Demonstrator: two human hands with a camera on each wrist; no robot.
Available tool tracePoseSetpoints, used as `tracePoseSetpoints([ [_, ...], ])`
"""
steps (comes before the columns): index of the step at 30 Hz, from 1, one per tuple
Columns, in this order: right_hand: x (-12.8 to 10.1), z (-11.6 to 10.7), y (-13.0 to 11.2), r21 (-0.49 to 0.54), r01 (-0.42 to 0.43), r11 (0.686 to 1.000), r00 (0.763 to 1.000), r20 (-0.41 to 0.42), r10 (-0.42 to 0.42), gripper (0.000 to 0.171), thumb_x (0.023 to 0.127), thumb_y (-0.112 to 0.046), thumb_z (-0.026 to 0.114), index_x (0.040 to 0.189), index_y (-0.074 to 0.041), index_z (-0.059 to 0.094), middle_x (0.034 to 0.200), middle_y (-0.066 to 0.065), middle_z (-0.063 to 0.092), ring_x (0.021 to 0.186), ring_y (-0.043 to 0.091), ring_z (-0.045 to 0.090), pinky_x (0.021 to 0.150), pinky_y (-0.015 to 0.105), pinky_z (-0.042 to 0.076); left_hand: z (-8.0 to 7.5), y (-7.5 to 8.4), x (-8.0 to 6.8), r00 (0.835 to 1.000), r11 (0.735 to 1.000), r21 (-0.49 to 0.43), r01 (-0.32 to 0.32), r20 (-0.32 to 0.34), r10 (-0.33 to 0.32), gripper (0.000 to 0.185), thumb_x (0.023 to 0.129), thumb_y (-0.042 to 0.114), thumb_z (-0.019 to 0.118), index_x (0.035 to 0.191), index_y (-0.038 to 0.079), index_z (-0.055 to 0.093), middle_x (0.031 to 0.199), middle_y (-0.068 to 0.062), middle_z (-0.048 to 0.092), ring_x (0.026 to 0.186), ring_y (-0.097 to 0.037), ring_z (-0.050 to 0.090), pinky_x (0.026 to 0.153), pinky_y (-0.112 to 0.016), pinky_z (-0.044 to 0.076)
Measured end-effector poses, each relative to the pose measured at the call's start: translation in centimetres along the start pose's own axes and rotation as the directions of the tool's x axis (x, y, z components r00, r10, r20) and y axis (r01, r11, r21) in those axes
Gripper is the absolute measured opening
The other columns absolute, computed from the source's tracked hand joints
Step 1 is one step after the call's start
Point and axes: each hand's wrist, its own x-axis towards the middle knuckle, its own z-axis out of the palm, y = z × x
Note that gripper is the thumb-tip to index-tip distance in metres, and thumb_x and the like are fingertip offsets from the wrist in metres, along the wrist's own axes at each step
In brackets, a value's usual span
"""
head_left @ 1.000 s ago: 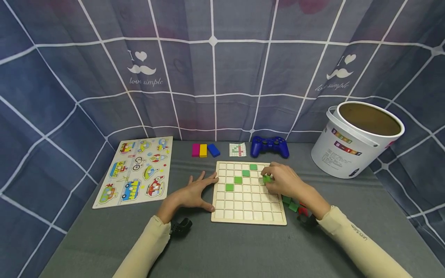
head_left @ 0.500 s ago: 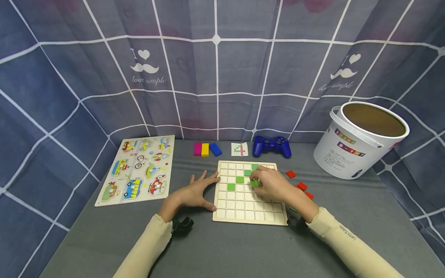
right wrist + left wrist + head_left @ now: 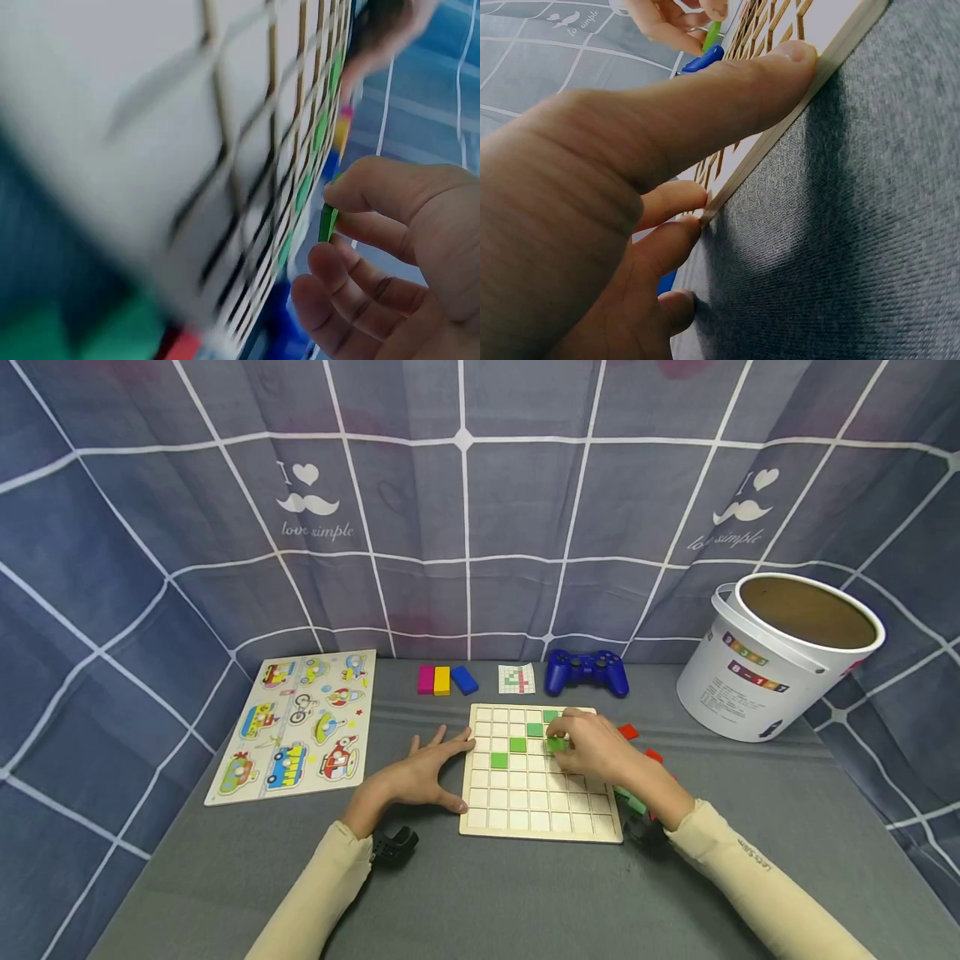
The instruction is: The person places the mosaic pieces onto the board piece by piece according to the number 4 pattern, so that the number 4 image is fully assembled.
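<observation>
Two-handed: steady gridded wooden board [image 3: 528, 782] with spread left hand [image 3: 417, 778]; align green square tile [image 3: 328, 221], pinched in right hand [image 3: 596, 750], squarely.

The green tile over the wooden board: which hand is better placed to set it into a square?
Probably the right hand: it pinches the green tile over the board, while the left hand touches the board's edge.

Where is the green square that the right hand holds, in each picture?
Head: the green square is right of and below the middle, in the right hand.
Left wrist: the green square is at the top, near the middle.
Right wrist: the green square is right of and below the middle.
Landmark: the wooden grid board is in all three.
</observation>
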Motion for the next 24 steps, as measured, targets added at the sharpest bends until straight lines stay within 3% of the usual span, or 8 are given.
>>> tracePoseSetpoints([
  [6,-1.0,-1.9,4.7,-0.036,-0.125,0.991,0.992,-0.034,0.124,0.025,0.078,-0.009,0.083,0.102,-0.003,0.075,0.088,0.004,0.066,0.067,0.011,0.055,0.059,0.034,0.049,-0.1,0.2,-0.1,1.000,1.000,0.000,-0.014,0.004,0.014,0.102,0.075,0.034,0.090,0.157,0.012,0.034,0.167,-0.005,0.014,0.150,-0.040,-0.004,0.110,-0.070,-0.009],
  [11,-1.6,-2.5,6.8,-0.022,-0.159,0.987,0.987,0.002,0.159,0.023,0.077,-0.006,0.082,0.100,-0.003,0.076,0.083,0.003,0.067,0.068,0.013,0.058,0.061,0.038,0.050,-0.3,0.3,-0.3,1.000,1.000,-0.014,-0.025,-0.004,0.025,0.102,0.075,0.032,0.090,0.157,0.011,0.033,0.166,-0.008,0.014,0.150,-0.042,-0.004,0.109,-0.071,-0.010],
  [20,-4.3,-3.5,5.9,-0.044,-0.181,0.982,0.983,-0.014,0.181,0.024,0.080,-0.011,0.082,0.102,-0.005,0.076,0.092,0.007,0.071,0.074,0.017,0.063,0.059,0.037,0.050,-0.3,0.1,-0.3,1.000,1.000,-0.016,-0.026,-0.004,0.026,0.104,0.075,0.033,0.090,0.158,0.011,0.031,0.166,-0.008,0.014,0.150,-0.041,-0.004,0.109,-0.072,-0.010],
  [24,-7.2,-3.9,4.5,-0.044,-0.187,0.981,0.982,0.023,0.188,0.018,0.080,-0.017,0.084,0.093,-0.009,0.075,0.080,-0.003,0.067,0.068,0.010,0.059,0.057,0.033,0.048,-0.4,0.2,-0.2,1.000,1.000,-0.012,-0.019,0.003,0.019,0.104,0.075,0.034,0.090,0.158,0.012,0.032,0.167,-0.007,0.014,0.150,-0.040,-0.005,0.109,-0.071,-0.010],
])
